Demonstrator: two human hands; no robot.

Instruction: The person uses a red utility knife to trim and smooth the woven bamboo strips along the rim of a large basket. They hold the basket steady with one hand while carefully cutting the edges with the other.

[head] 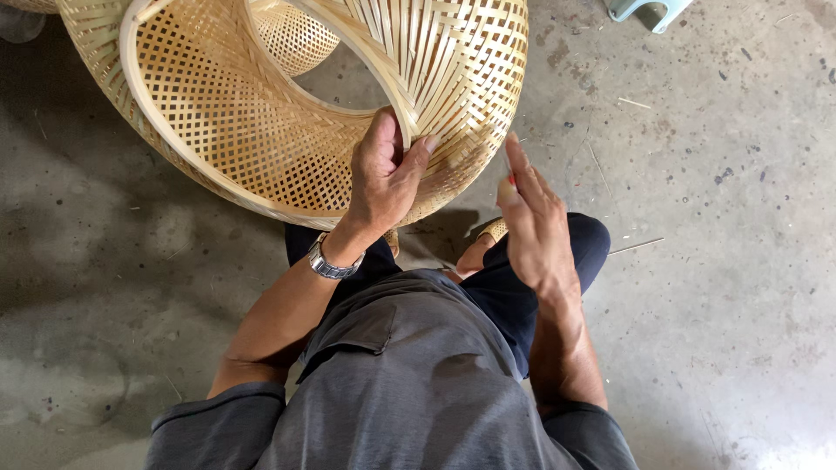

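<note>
I am crouched on the concrete floor [714,287] with the big woven bamboo basket [261,130] tipped on its side in front of my knees, its open mouth turned toward me and up. Everything here I place from that basket.

My left hand [383,178] is on the basket's near edge, thumb hooked over the pale rim band [131,78] and fingers pressed to the weave outside it; that grip is closed firmly on the rim. The steel wristwatch [329,261] sits just below, toward my body.

My right hand [531,218] hangs just off the basket's right flank, near it but not touching. Its grip is narrow, pinched on a small tool with a red part [508,184]; what kind of tool I cannot tell.

The rim band curves away from my left hand, up and to the left. The left hand is the one on the basket; the right is close beside the wall's diagonal strips [461,70].

Loose bamboo slivers [636,246] lie on the floor, right of the basket. A pale blue stool foot [644,10] shows beyond.
</note>
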